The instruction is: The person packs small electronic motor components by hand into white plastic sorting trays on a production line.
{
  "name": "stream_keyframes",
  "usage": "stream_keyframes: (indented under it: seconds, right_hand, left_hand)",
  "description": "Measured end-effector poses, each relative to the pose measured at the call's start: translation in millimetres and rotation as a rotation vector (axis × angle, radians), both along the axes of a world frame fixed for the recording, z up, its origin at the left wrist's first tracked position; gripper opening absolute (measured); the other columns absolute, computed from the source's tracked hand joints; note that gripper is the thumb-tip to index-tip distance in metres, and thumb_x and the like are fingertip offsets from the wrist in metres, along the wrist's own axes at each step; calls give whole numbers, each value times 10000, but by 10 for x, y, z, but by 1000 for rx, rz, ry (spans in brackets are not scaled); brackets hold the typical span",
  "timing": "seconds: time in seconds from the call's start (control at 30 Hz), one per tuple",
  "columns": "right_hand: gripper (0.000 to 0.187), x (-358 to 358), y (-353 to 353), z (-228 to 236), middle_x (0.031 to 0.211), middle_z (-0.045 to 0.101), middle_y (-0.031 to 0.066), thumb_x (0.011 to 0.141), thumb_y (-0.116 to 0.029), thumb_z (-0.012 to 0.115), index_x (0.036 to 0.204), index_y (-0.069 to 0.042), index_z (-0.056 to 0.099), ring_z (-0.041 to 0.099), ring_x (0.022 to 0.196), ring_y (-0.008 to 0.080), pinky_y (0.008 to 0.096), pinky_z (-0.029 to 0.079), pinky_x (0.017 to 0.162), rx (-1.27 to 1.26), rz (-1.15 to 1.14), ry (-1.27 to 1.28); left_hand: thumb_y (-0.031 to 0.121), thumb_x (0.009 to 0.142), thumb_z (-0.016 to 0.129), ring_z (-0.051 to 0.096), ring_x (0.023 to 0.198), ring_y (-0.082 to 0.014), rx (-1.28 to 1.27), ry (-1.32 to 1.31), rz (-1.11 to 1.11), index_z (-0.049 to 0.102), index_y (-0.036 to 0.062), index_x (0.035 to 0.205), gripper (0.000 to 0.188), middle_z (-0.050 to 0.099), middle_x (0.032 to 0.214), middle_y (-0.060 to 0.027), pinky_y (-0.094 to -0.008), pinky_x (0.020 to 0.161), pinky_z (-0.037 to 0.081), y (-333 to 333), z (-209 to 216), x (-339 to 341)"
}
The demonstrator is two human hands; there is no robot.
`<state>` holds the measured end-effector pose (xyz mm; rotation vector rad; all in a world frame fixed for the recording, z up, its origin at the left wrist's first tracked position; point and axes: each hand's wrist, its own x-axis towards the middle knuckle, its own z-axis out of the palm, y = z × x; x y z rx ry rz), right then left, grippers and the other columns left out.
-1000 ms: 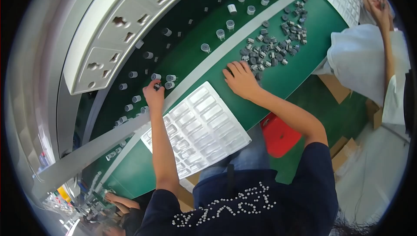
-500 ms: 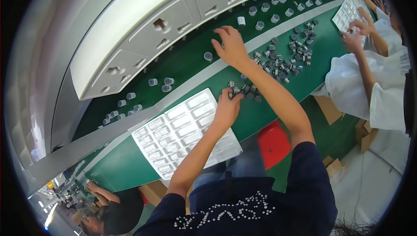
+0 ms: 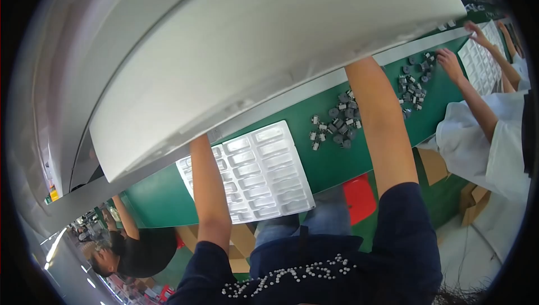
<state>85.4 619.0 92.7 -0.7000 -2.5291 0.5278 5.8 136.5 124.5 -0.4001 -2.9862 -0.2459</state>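
Observation:
Both of my forearms reach forward under a large white housing [image 3: 281, 41], which hides my left hand and my right hand. My left forearm [image 3: 210, 192] passes over a white molded plastic tray [image 3: 269, 164] with rows of rectangular pockets. That tray lies tilted on the green bench [image 3: 323, 173], and its left part is covered by the forearm. On the right, my right forearm [image 3: 384, 125] crosses above a loose pile of small grey and metallic cylindrical parts [image 3: 339, 122]. More such parts [image 3: 412, 91] lie beyond that arm. What either hand holds cannot be seen.
A co-worker in white [image 3: 477, 131] works at the right beside another white tray [image 3: 485, 52]. Someone in black [image 3: 146, 254] sits at the lower left. Below the bench are a red stool [image 3: 359, 198] and cardboard boxes [image 3: 474, 198]. A grey rail [image 3: 320, 86] runs along the bench.
My left hand has left the parts pile and gone forward out of sight; my right hand has gone under the housing too. The housing now covers the rows of small cylinders behind the rail.

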Motion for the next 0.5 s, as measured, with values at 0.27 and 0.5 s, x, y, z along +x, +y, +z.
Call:
stream_keyframes:
  seconds: [0.27, 0.5]
  right_hand:
    - [682, 1001, -699, 416, 1440, 363, 307, 814, -486, 694, 1316, -57, 524, 365, 1323, 483, 599, 344, 1031, -196, 202, -22]
    - [688, 4, -1897, 624, 1447, 393, 270, 796, -489, 712, 1316, -72, 540, 400, 1323, 440, 591, 359, 1008, -397, 297, -12]
  left_hand:
    - [446, 824, 715, 433, 1323, -388, 303, -279, 183, 549, 63, 1370, 687, 513, 1398, -254, -447, 1039, 430, 428, -62, 80]
    - [438, 811, 727, 459, 1300, -378, 557, -553, 278, 574, 79, 1349, 665, 551, 1348, -255, -448, 1028, 439, 947, -71, 115]
